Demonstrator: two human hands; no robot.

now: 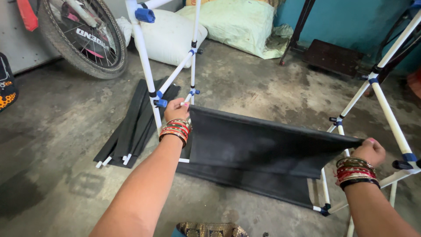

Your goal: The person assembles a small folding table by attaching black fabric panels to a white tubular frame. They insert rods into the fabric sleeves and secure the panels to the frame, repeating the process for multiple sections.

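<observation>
Left hand (176, 109) clenched on one end of the black fabric shelf (263, 147), right hand (370, 151) gripping the other end, shelf stretched between white rack poles (144, 57), spare shelves (136, 123) left of it, concrete floor (66, 131), bicycle wheel (83, 35) beyond

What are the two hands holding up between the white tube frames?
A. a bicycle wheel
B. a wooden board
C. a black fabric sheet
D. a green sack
C: the left hand and right hand each grip one end of the black fabric sheet.
</observation>
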